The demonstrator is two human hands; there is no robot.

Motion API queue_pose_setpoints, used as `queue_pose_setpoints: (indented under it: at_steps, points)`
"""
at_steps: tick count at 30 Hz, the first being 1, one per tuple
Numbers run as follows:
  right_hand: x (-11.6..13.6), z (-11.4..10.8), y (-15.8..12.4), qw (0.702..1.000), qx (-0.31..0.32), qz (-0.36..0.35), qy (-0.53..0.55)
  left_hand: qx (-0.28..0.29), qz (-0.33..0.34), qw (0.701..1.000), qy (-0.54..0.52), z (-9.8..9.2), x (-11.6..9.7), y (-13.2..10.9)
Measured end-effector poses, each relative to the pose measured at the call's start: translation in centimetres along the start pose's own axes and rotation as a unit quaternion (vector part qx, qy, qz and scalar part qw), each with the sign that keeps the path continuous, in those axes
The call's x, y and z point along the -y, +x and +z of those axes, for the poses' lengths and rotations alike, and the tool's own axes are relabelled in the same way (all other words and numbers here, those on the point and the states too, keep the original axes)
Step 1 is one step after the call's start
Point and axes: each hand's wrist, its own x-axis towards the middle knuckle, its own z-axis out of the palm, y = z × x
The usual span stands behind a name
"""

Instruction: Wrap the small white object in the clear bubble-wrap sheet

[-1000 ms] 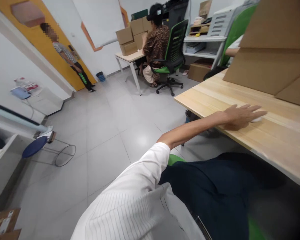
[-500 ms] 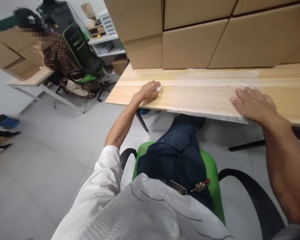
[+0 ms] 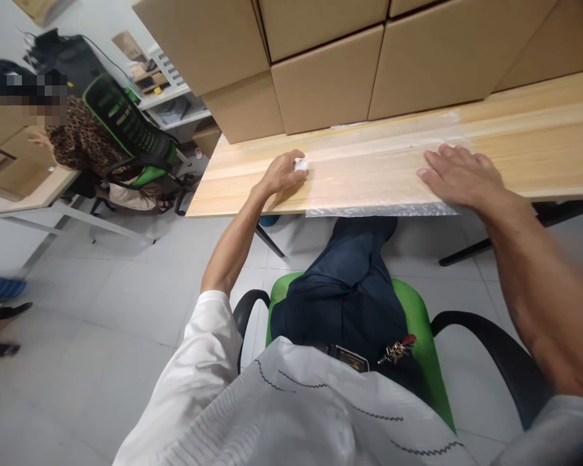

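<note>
Closer to the clear plastic sheet [image 3: 364,169] than before, my left hand [image 3: 282,173] curls its fingers around a small white thing [image 3: 300,164] (too indistinct to name); rightward, the sheet lies on the wooden table [image 3: 539,145], front edge overhanging, my right hand [image 3: 461,173] flat on its right part, fingers outstretched

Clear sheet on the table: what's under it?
The wooden tabletop shows through the clear sheet; whatever lies beneath the right hand at the sheet's right edge is covered.
</note>
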Motion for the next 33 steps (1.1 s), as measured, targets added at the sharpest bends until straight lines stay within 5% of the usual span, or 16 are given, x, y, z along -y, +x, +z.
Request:
queue_pose_setpoints:
  at_steps: [8, 16, 23, 33]
  points:
    - [0.3, -0.1, 0.0, 1.000, -0.008, -0.004, 0.006, -0.007, 0.004, 0.998, 0.064, 2.8, -3.6, 2.8]
    - [1.1, -0.7, -0.6, 1.000, -0.008, 0.001, 0.013, -0.036, -0.039, 0.996, 0.076, 4.1, -5.6, 2.9]
    - [1.2, -0.8, -0.6, 1.000, -0.004, 0.003, 0.015, -0.090, -0.062, 0.994, 0.000, 3.3, -1.9, 0.7]
    - [-0.3, 0.4, 0.1, 0.999, -0.026, -0.002, -0.034, -0.143, 0.029, 0.980, -0.132, 5.9, 1.7, -0.6]
